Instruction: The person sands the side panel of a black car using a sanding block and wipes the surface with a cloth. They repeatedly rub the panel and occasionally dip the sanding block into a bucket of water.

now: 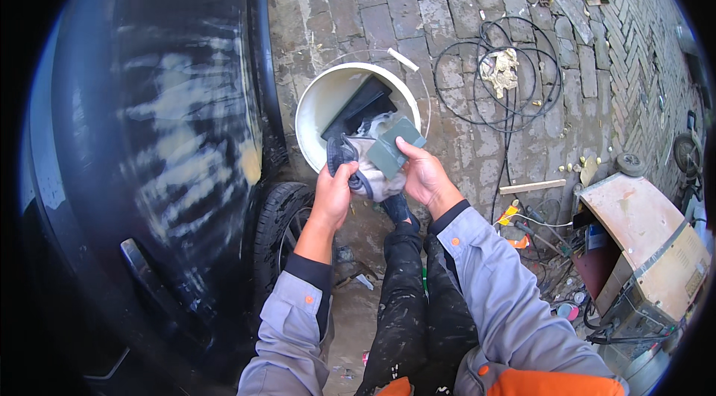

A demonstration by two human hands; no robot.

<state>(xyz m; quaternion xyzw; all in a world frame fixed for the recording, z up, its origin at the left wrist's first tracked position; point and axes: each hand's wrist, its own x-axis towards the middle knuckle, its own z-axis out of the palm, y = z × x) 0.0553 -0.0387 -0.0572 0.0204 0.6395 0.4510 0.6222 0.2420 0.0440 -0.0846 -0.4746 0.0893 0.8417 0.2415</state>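
Note:
My left hand [333,191] is closed on a bunched grey-white rag [382,186] with dark edging. In my right hand [428,174] is a flat grey-green rectangular piece that looks like a sheet of sandpaper [394,148], pinched between thumb and fingers. A line crosses the sheet, perhaps a fold. The rag lies against the sheet's lower left side, and both are over the near rim of a white bucket [304,116]. Dark flat pieces [350,109] lean inside the bucket; what lies lower in it is hidden by my hands and the rag.
At left stands a black car panel [179,165] with pale scuffed patches and a tyre [267,228] beneath. A coiled black cable [556,86] surrounds crumpled paper [498,71] on the brick paving. To the right are a wooden strip [533,186], scattered tools and a box-shaped machine [634,206].

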